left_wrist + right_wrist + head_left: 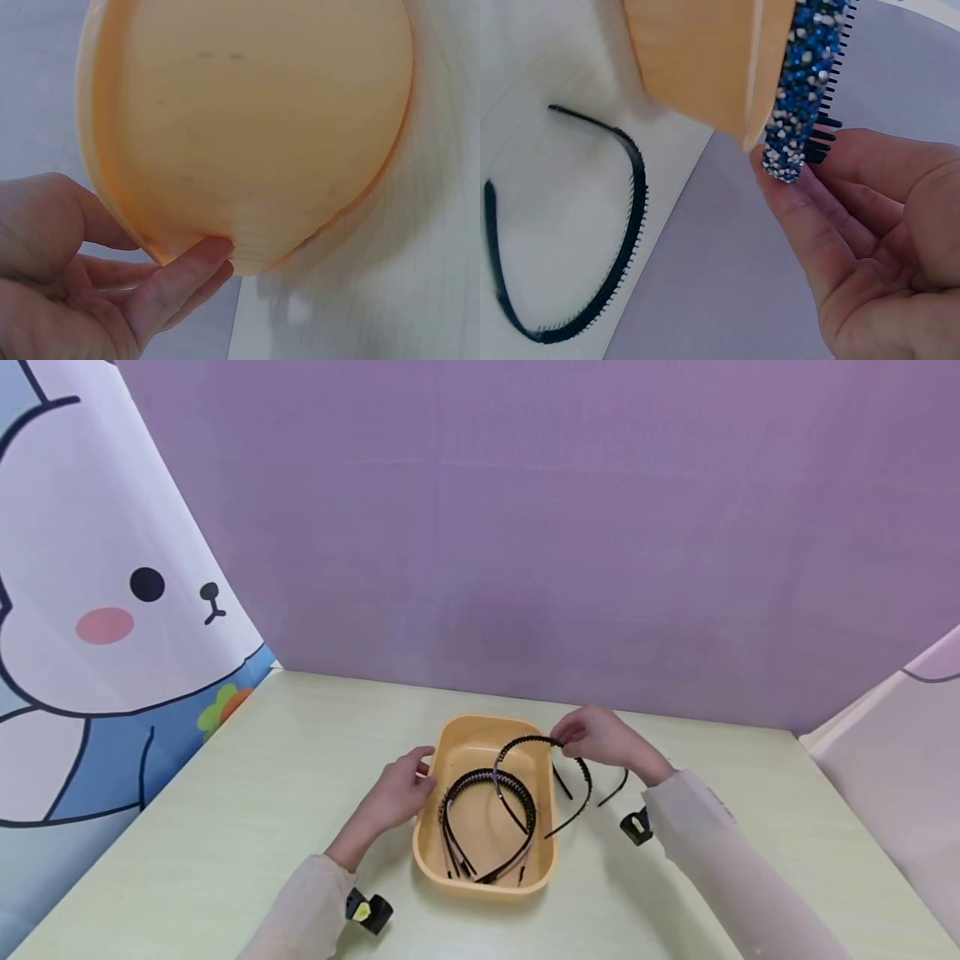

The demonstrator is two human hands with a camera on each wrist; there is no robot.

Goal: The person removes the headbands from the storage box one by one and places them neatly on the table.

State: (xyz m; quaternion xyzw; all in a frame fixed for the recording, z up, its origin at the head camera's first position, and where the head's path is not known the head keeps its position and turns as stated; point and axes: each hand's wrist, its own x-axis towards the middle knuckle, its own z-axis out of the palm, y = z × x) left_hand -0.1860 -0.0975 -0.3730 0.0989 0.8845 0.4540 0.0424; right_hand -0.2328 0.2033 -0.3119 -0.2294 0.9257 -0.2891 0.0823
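The right hand's grip, nearer than the left hand holding the opposite rim, pinches the beaded headband at its arch, over the tray's right edge, open ends pointing toward the lower frame.

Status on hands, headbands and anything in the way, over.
Left hand grips tray by its rim. Right hand pinches beaded headband. Headbands inside tray may snag it. Loose black headband right of tray.
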